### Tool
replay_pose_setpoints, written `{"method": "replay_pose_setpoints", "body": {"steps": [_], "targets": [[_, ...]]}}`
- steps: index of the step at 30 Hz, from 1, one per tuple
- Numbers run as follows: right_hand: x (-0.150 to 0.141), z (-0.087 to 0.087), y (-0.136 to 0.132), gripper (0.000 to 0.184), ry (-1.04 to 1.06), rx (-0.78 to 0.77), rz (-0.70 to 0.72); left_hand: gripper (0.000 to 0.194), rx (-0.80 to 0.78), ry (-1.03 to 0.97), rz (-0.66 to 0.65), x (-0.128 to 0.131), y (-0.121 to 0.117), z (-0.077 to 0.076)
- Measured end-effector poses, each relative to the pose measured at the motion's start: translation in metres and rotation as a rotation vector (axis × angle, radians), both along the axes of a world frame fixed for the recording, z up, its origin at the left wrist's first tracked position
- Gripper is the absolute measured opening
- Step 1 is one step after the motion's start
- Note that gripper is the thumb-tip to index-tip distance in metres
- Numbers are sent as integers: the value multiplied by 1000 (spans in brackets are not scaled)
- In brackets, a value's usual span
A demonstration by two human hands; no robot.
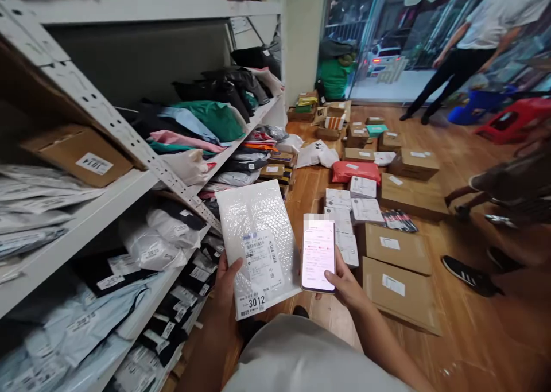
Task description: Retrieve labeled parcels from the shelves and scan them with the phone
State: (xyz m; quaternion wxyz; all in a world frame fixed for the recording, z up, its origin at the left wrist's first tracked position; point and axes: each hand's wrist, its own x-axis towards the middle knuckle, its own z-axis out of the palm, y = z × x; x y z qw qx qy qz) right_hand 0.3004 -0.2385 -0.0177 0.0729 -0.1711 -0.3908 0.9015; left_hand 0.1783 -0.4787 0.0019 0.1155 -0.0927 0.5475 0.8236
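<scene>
My left hand [228, 277] grips the left edge of a white bubble mailer [253, 214], thumb on its front. A printed shipping label with barcodes covers its lower part, and a sticker at the bottom reads 3012. Just to the right, my right hand [342, 277] is closed around a smartphone [317, 257], with the thumb over the lower right of its lit screen. The screen shows rows of text too small to read. Mailer and phone are held side by side in front of my body, above the wooden floor.
White metal shelves [124, 194] full of bagged parcels run along the left. Cardboard boxes [413, 194], white packs [365, 208] and a red parcel [355, 172] lie on the floor ahead. One person [482, 42] stands by the glass front; another's shoe [467, 274] shows at right, near a red stool [516, 119].
</scene>
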Motion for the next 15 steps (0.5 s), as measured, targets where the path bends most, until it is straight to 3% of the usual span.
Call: {"method": "replay_pose_setpoints", "body": {"steps": [4,8,12,15], "targets": [[24,2,11,103,107,99,137,54,-36,-9,-60,15,27,13],[40,10,17,97,165,150,184,60,-80,-40,-100,24,42,21],[49,11,20,96,181,176,188,75,-160,124,-106,24,63,24],[51,6,16,94,211,177,212,52,-302,229,-293,24,85,27]]}}
